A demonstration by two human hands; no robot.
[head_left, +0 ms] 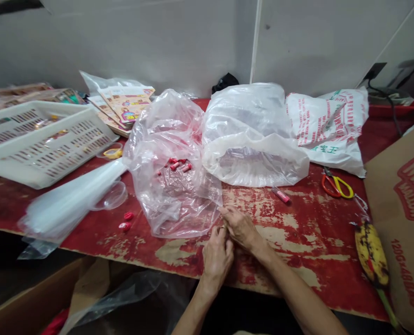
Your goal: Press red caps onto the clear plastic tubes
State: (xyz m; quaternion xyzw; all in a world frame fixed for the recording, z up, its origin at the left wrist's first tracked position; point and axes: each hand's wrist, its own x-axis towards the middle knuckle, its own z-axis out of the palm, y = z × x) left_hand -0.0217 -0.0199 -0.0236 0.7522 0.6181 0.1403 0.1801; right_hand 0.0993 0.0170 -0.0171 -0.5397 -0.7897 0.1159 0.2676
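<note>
Fingers of the left hand [217, 258] and right hand [241, 228] pinched together, held bit, if any, too small to tell. Clear plastic bag [165, 204] just left of the grip, long way pointing ahead, right hand closest.

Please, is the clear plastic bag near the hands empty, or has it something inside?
Not empty: small red pieces show through the film of the clear plastic bag, near its middle.

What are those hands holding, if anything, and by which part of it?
The left hand and right hand meet at the fingertips beside a clear plastic bag, but anything pinched there is too small or hidden to tell.
</note>
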